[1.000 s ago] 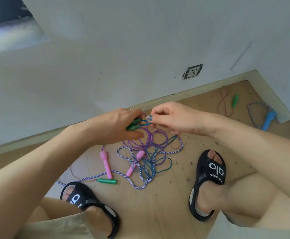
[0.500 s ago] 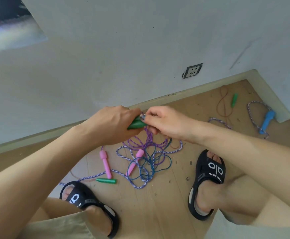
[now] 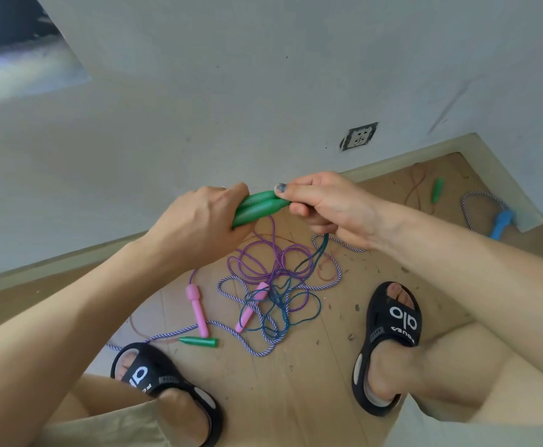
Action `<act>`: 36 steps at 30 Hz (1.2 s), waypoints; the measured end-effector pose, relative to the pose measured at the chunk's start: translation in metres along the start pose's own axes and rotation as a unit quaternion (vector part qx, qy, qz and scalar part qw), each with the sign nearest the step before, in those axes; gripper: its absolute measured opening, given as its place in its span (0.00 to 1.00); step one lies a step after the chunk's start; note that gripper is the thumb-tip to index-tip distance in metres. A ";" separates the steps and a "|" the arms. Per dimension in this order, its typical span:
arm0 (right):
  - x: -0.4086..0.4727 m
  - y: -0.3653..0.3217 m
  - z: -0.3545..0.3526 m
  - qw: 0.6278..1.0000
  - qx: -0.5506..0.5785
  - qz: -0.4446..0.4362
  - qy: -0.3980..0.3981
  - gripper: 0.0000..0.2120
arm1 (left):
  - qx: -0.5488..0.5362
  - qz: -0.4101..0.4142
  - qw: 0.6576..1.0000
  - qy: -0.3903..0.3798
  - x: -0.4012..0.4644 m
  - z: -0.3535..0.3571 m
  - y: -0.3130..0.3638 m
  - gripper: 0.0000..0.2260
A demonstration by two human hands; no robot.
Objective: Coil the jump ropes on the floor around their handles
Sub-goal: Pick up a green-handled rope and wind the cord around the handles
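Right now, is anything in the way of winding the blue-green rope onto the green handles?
Yes. The teal rope hangs from the right hand into a tangle on the floor, crossing the purple rope and the striped rope. The left hand grips the green handles; nothing blocks those.

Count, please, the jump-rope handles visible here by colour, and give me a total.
Green handles: 4, two held together, one on the floor near the left foot, one by the far wall
Pink handles: 2
Blue handles: 1
Total: 7
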State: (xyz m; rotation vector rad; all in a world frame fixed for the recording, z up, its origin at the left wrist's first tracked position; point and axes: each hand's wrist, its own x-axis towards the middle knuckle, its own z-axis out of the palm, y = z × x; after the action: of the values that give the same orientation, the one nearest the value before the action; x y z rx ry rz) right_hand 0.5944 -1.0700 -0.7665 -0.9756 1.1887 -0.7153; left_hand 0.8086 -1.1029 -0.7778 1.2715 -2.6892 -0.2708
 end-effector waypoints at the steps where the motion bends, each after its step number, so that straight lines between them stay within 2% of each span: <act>1: 0.000 0.000 0.001 1.000 -0.011 -0.001 0.011 0.08 | -0.011 -0.007 1.000 -0.014 0.000 0.000 -0.001 0.12; 5: 0.001 0.005 0.005 0.999 0.010 -0.003 0.033 0.05 | -0.012 -0.021 0.998 -0.050 -0.002 0.001 -0.003 0.12; 9: -0.002 0.006 0.010 0.999 -0.018 0.006 0.039 0.04 | 0.039 0.025 0.998 -0.030 -0.007 0.001 -0.003 0.13; 11: -0.003 0.007 0.013 0.999 -0.027 0.016 0.014 0.08 | 0.048 0.033 0.998 -0.028 -0.006 0.000 -0.003 0.13; 13: -0.003 0.008 0.015 1.000 0.013 0.020 -0.005 0.11 | 0.055 0.032 0.998 -0.027 -0.006 -0.001 -0.002 0.13; 15: -0.001 0.008 0.015 0.999 0.052 0.013 0.002 0.14 | 0.052 0.031 0.998 -0.024 -0.005 0.000 -0.004 0.12; 18: 0.002 0.010 0.016 0.999 0.042 0.004 0.019 0.14 | 0.062 0.040 0.997 -0.010 -0.004 0.002 -0.006 0.12; 22: 0.003 0.013 0.017 1.000 0.007 0.008 0.026 0.11 | 0.143 0.065 0.987 0.027 -0.006 0.000 -0.002 0.20; 24: 0.004 0.012 0.016 0.999 0.006 0.003 0.035 0.11 | 0.150 0.063 0.986 0.040 -0.008 0.000 0.004 0.21; 29: 0.007 0.011 0.015 0.999 0.002 -0.009 0.053 0.12 | 0.078 0.021 0.996 0.041 -0.014 0.006 0.016 0.15; 33: 0.005 0.013 0.019 0.999 -0.007 -0.013 0.034 0.11 | -0.042 -0.016 0.999 -0.001 -0.012 0.007 0.011 0.15; 36: 0.005 0.011 0.019 0.999 -0.026 -0.018 0.025 0.12 | -0.097 -0.004 0.994 -0.043 -0.010 0.006 0.006 0.12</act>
State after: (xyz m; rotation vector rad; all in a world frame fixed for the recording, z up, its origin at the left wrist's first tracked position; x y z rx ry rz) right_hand 0.6137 -1.0648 -0.7774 -1.0298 1.2410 -0.7451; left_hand 0.8090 -1.0913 -0.7824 1.2403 -2.6497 -0.5859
